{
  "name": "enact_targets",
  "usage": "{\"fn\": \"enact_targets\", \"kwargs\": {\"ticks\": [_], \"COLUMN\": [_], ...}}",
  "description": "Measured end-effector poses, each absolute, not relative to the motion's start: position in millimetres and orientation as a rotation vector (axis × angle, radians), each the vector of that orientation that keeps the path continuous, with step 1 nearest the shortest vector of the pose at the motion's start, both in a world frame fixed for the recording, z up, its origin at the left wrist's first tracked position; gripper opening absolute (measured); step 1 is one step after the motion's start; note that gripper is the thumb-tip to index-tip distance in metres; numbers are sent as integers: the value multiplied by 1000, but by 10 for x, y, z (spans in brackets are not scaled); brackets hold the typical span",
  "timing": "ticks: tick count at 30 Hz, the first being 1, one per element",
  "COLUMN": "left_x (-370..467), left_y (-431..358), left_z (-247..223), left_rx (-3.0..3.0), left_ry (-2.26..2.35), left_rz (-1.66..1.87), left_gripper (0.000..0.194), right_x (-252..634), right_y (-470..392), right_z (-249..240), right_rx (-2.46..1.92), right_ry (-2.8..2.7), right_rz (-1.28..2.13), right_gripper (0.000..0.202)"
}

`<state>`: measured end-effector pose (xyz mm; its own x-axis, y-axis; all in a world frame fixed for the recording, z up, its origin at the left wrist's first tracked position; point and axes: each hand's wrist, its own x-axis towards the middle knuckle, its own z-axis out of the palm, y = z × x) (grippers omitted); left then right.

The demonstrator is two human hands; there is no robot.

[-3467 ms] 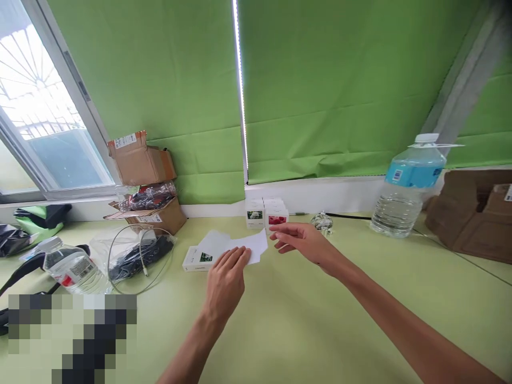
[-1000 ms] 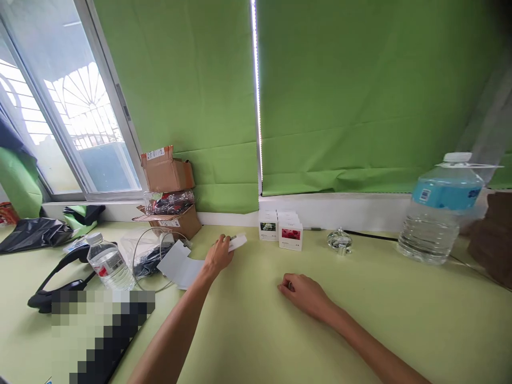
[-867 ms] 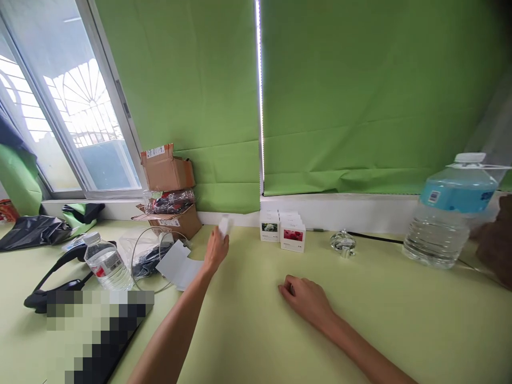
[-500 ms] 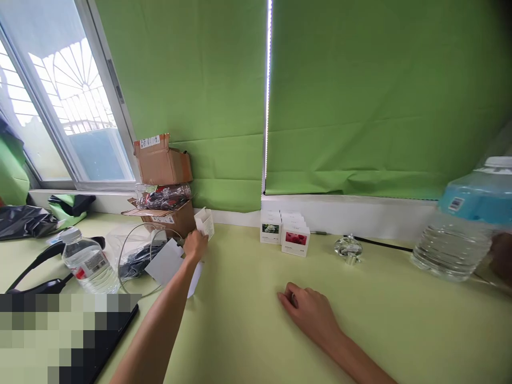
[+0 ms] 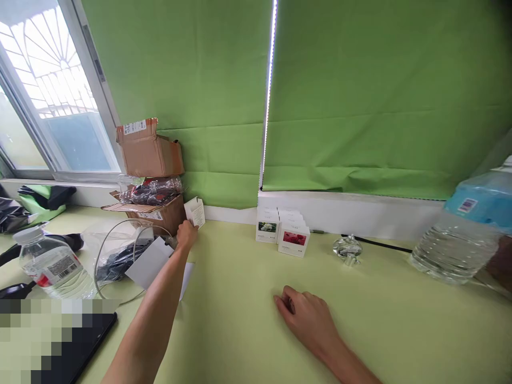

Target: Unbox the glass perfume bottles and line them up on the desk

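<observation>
My left hand [image 5: 187, 233] reaches far forward, its fingers closed at the lower edge of a small white box [image 5: 195, 212] that stands beside the lower cardboard box [image 5: 170, 216]. My right hand [image 5: 302, 309] rests on the green-yellow table [image 5: 236, 320] with its fingers curled in; nothing shows in it. Beyond it stand two rows of small white boxes, the front ones with a white-flower picture [image 5: 267, 228] and a red-flower picture [image 5: 294, 240]. To their right lies a clear glass object [image 5: 347, 248].
At the left are a water bottle [image 5: 56, 266], a looped pale cable [image 5: 97, 261], white paper [image 5: 150, 262] and a dark tablet-like object [image 5: 82, 346]. An upper cardboard box [image 5: 148, 152] tops a stack. A large bottle [image 5: 456, 234] stands at the right.
The camera view has turned slightly, shifting things on the left further left. My left hand remains at the small white box. My right hand has hardly moved.
</observation>
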<state>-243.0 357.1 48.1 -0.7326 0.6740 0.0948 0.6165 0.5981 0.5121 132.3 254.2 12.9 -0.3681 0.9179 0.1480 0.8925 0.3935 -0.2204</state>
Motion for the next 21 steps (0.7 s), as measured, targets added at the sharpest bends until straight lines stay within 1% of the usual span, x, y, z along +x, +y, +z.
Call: {"fn": "enact_targets", "kwargs": {"ticks": [8, 12, 15, 16, 19, 21], "left_x": [-2296, -2202, -2097, -2068, -2038, -2061], "left_y": [3375, 3061, 2701, 2545, 1930, 1416], "left_z": [656, 851, 1041, 1108, 1272, 1310], "left_rx": [1154, 1287, 1473, 1522, 1618, 1637], "left_ry": [2702, 2590, 2408, 2341, 2172, 2116], "left_rz": [957, 1038, 1127, 1155, 1220, 1255], "left_gripper": [39, 34, 29, 31, 45, 47], "right_x": [1322, 1331, 1343, 1348, 1358, 1363], "right_y": [2531, 2504, 2477, 2466, 2423, 2386], "right_z": [169, 166, 169, 172, 191, 211], "right_rx": [-1583, -1569, -1557, -1553, -1551, -1551], "right_ry": [-2402, -2382, -2368, -2368, -2377, -2389], "right_rz": [153, 128, 108, 103, 85, 71], "right_gripper": [33, 33, 34, 35, 36, 36]}}
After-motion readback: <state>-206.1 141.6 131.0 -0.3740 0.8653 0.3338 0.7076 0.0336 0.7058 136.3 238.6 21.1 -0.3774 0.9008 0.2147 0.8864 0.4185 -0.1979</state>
